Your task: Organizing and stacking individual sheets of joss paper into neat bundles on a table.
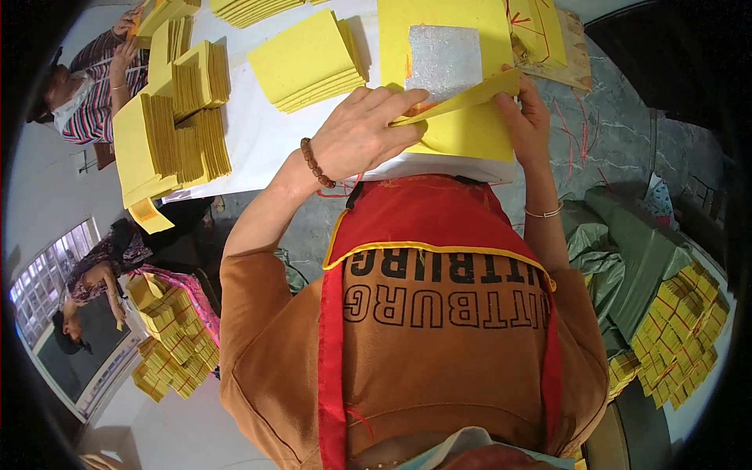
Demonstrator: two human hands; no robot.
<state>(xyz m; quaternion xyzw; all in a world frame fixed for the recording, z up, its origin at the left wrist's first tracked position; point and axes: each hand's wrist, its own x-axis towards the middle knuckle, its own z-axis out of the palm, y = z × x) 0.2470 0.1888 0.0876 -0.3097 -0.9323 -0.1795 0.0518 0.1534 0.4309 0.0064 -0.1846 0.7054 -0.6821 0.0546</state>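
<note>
A: Where's the yellow sheet (pixel 394 47) rel. to the silver square (pixel 446 59)?

B: Directly under it, showing at its sides; the sheet's raised flap (pixel 474 92) slants across the square's lower edge.

A: Grip?

B: R hand (pixel 529 117), lower right of the square, has the flap's end pinched btwn thumb & fingers. L hand (pixel 372 129), lower left, looks closed on the other end (exact contact's partly hidden, tho).

A: How to do it well?

B: Looks like a fold, so I'd even up both ends first, then lay it flat w/o dragging the square & press the crease from the middle out.

A: Anything to mind nearby?

B: Fanned stack (pixel 309 63) left of the square, near the L knuckles: don't nudge it. Red-tied bundle (pixel 540 35) sits right of the square.
</note>
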